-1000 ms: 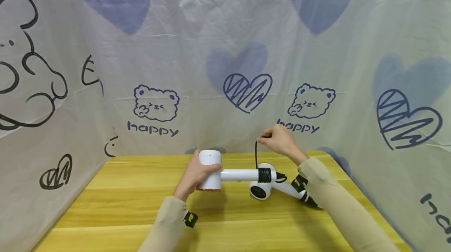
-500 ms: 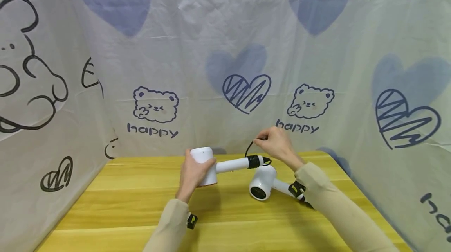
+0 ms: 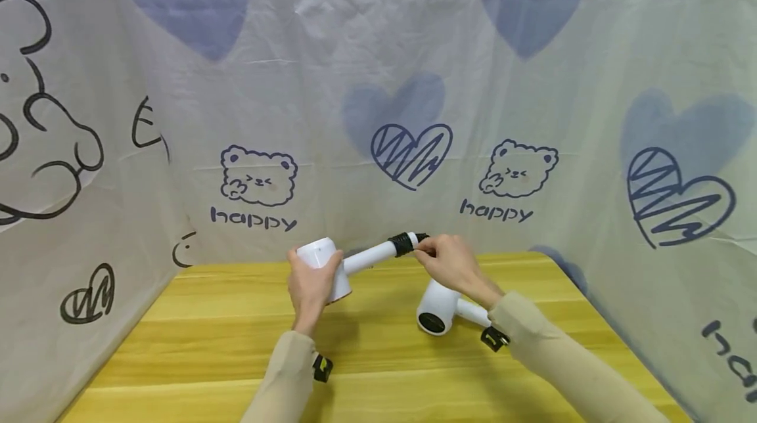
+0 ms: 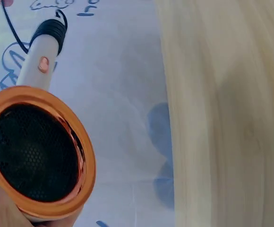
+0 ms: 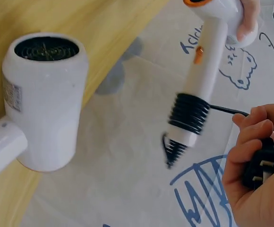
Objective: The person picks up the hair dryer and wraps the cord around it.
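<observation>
A white hair dryer [image 3: 370,257] is held up over the back of the table, its handle slanting up to the right. My left hand [image 3: 310,282] grips it round the barrel. In the left wrist view its copper-rimmed grille [image 4: 35,153] faces the camera. Black power cord [image 5: 190,113] is wound in several turns round the handle's end. My right hand [image 3: 451,264] pinches the loose cord close to the windings. The black two-pin plug [image 5: 262,165] sits within its curled fingers in the right wrist view.
A second white hair dryer [image 3: 436,308] lies on the wooden table [image 3: 236,344] below my right forearm, its handle partly hidden by the sleeve. A printed cloth [image 3: 331,114] hangs behind the table and along both sides.
The held hair dryer has moved left and up, its handle tilting from level to raised. My right hand has come down and left beside the handle's end, with less cord showing between.
</observation>
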